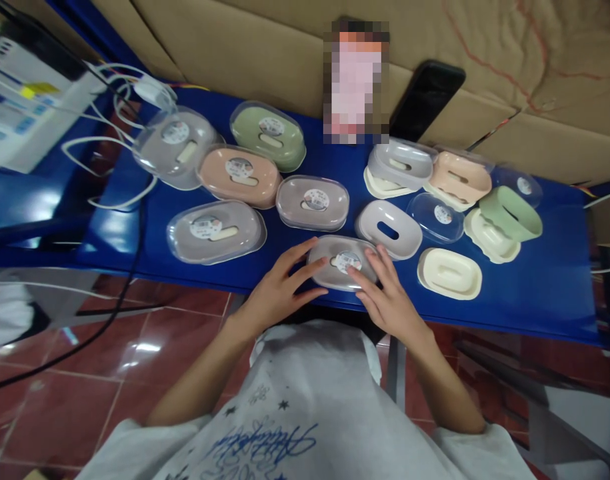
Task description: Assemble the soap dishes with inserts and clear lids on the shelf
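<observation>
A grey soap box (335,278) with a clear lid and a round label lies at the front edge of the blue table. My left hand (277,290) holds its left end, fingers spread over the lid and thumb by the near side. At the right end, my right hand (392,300) grips it with fingertips on the lid and its rim. Just behind the right hand is a grey slotted tray (405,227). A cream soap box base (449,273) sits to the right of that hand.
Lidded soap boxes stand at left: grey (215,233), pink (239,177), green (267,137). At right are loose clear lids (437,217), a pink tray (459,177) and a green tray (509,213). A black phone (427,100) leans at the back; white cables (119,143) lie at left.
</observation>
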A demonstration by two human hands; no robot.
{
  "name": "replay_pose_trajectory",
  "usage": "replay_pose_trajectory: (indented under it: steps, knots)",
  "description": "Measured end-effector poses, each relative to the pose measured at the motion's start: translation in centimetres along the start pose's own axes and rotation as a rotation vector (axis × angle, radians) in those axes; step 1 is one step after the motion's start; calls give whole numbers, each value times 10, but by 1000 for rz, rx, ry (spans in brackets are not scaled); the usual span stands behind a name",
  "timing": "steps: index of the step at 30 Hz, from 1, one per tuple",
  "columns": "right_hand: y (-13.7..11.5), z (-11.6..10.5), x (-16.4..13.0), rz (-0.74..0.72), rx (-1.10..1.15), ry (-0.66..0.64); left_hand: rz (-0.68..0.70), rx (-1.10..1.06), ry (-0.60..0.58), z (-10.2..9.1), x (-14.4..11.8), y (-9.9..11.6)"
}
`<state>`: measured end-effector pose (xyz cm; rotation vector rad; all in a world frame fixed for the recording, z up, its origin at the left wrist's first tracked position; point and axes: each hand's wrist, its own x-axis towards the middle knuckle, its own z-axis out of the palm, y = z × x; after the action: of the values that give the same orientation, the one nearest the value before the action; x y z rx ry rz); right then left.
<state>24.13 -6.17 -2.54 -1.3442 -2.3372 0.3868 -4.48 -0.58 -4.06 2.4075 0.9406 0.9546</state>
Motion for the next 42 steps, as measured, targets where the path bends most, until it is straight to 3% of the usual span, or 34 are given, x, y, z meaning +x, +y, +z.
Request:
replay_pose_trajectory:
  steps: [8,18,26,32,42]
  knots:
    - [6,-7,3,-32,-46,0,9,40,19,3,4,1]
    - [-1,9,-5,-42,-89,57,51,117,43,8,-4,-3]
    - [3,-1,2,-26,-53,59,-3,28,81,7,3,2]
    - [10,-13,7,-50,123,18,2,70,66,12,0,3]
    - [22,-18,16,-74,115,-24,-25,64,86,15,1,5]
